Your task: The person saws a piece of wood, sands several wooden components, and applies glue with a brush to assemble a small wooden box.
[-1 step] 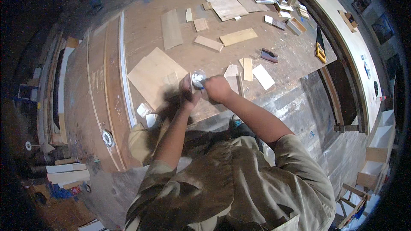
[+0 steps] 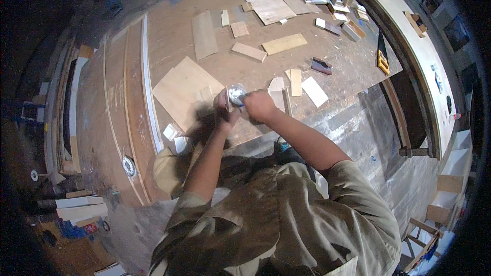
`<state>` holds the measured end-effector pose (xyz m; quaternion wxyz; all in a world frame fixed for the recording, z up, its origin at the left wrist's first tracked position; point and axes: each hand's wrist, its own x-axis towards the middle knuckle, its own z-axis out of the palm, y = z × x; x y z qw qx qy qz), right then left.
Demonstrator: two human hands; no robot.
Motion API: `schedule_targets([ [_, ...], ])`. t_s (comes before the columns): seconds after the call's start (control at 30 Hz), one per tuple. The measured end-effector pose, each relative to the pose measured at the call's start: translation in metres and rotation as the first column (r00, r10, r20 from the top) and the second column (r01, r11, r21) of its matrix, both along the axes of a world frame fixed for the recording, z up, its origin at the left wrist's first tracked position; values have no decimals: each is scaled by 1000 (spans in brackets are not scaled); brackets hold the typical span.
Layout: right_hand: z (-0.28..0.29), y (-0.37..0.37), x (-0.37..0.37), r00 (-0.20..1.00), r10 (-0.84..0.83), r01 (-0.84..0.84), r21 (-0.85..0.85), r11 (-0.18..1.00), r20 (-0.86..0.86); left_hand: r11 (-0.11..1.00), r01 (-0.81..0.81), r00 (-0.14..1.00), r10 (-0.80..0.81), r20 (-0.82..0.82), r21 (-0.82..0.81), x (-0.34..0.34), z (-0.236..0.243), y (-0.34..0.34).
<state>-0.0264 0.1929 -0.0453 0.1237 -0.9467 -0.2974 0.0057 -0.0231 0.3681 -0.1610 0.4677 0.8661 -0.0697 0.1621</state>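
Note:
A small round clear tub (image 2: 237,94) with white stuff in it is between my two hands, over the near edge of the brown worktable (image 2: 179,41). Just left of the tub, my left hand (image 2: 224,111) is closed with its fingers upright on a thin pale wooden piece (image 2: 228,97), seen almost edge-on. My right hand (image 2: 260,106) makes a fist against the tub's right rim; what its fingers pinch is hidden. Behind my left hand lies a square plywood sheet (image 2: 186,89), partly in shadow. Right of my right hand are some wood offcuts (image 2: 276,86).
A yellow-handled saw (image 2: 382,61) lies at the table's right corner, with a dark brown block (image 2: 321,66) nearer. Several boards (image 2: 285,44) and small boxes (image 2: 353,30) are spread farther back. A roll of white tape (image 2: 129,165) sits at the left. A long pale bench (image 2: 434,71) runs along the right.

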Motion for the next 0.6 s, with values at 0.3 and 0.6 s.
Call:
schedule_targets([
  [0.3, 8, 14, -1, 989, -114, 124, 111, 986, -95, 997, 74, 992, -73, -106, 4, 0, 0, 5],
  [0.6, 14, -11, 5, 989, -148, 149, 88, 985, -19, 992, -33, 999, 29, 32, 123, -41, 23, -12],
])
